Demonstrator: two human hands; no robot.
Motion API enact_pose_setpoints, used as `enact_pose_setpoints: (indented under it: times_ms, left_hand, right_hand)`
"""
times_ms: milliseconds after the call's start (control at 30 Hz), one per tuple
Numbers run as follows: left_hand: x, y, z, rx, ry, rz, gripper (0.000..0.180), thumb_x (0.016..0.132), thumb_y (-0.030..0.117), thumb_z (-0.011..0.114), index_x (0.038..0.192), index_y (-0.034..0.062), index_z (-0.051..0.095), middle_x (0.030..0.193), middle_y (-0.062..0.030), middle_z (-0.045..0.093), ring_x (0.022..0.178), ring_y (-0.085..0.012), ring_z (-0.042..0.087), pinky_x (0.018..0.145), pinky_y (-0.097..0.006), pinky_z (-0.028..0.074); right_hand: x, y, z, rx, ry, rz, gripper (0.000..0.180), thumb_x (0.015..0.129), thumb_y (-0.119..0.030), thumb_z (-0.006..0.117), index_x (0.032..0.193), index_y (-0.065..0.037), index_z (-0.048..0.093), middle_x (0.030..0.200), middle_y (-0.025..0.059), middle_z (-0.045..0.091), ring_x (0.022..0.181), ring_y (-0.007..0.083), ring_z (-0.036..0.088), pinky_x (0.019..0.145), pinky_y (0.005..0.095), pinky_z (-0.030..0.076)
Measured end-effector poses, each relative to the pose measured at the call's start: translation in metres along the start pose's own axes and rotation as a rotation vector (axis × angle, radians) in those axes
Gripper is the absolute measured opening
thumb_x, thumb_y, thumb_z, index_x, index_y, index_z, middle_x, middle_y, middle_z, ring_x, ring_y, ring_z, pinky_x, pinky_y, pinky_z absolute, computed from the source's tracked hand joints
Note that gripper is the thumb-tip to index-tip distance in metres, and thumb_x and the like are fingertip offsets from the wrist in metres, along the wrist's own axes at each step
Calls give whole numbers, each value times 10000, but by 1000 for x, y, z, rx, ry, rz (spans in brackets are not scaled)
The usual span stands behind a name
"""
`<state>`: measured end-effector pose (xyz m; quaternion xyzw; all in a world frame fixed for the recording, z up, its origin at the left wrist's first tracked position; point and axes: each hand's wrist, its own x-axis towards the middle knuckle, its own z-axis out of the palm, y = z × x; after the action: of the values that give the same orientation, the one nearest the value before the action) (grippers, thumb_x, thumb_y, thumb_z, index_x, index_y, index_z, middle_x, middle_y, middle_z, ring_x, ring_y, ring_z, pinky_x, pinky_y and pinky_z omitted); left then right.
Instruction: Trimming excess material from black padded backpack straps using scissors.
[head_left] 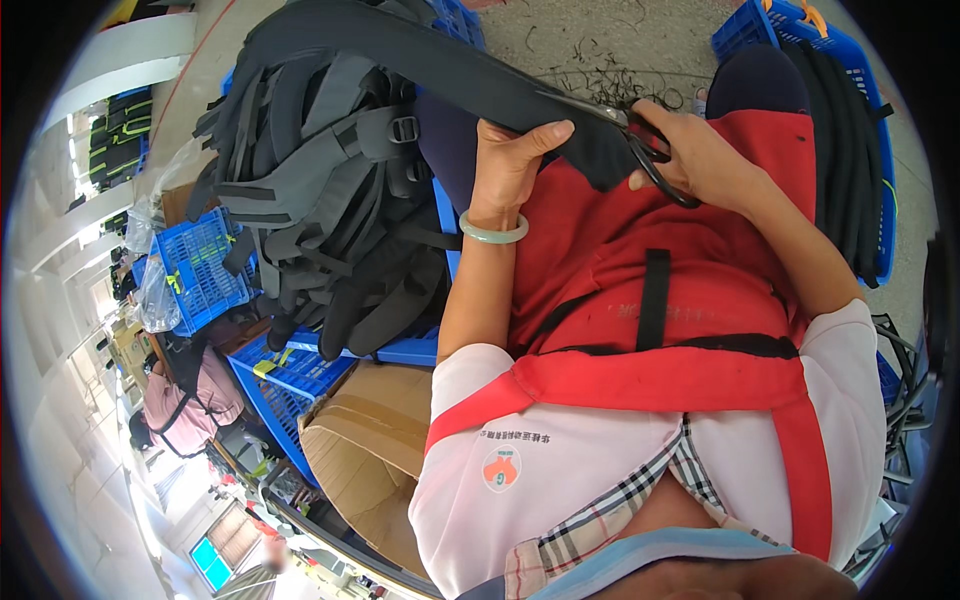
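Observation:
A long dark grey padded fabric strip (pixel 450 75) runs from the pile at the upper left across to my lap. My left hand (pixel 505 160) is closed on the strip near its end, thumb on top and the other fingers mostly hidden underneath. Black-handled scissors (pixel 655 160) are in my right hand (pixel 700 150), fingers round the handle loops. Their blades point left and lie along the strip's far edge, close to its end. A red apron (pixel 620 260) covers my lap below both hands.
To the left, grey and black straps with buckles (pixel 300 190) are heaped over blue crates (pixel 290 375). An open cardboard box (pixel 365 430) stands nearer. At the right, a blue basket (pixel 887 210) holds dark strips (pixel 840 150). Black scraps (pixel 610 70) litter the floor ahead.

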<state>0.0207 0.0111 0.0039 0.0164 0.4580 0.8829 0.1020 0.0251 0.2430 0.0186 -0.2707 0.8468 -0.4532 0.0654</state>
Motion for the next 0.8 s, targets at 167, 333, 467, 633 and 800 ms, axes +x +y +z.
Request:
enact_pose_setpoints:
  times_ms: [167,333,467,633,800]
  left_hand:
    - [0,1,-4,-28,14,-22,164,770,-93,702,895,11,683,872,-76,698,788,-161,666,743,-286,545]
    - [-3,0,-3,-32,17,-40,165,769,-91,706,897,11,684,876,-78,698,790,-157,666,737,-277,548]
    - [-4,-1,-7,-27,-4,-36,188,765,-96,708,919,10,684,888,-82,698,791,-158,667,743,-272,552]
    - [-4,-2,-6,-46,-23,-58,201,766,-99,704,936,6,680,897,-86,699,794,-164,671,747,-275,555]
    - [-3,-3,-8,-74,-46,-65,204,777,-98,694,953,4,676,908,-89,701,801,-171,676,752,-284,556]
  right_hand:
    - [9,-13,-9,-5,-296,342,718,723,-412,792,1160,41,447,840,247,603,812,404,597,681,438,451]
    - [4,-16,-7,-45,-148,133,706,703,-376,801,1156,16,430,804,221,590,789,395,580,682,434,441]
    - [12,-19,-13,-48,-293,265,651,707,-351,795,1121,1,437,741,195,568,692,364,558,636,406,435]
    - [7,-11,-8,26,-289,237,616,751,-394,757,1098,11,449,677,190,545,660,374,551,606,424,427]
    - [0,3,1,19,-188,112,561,823,-398,702,1104,16,450,646,193,542,665,390,564,601,436,430]
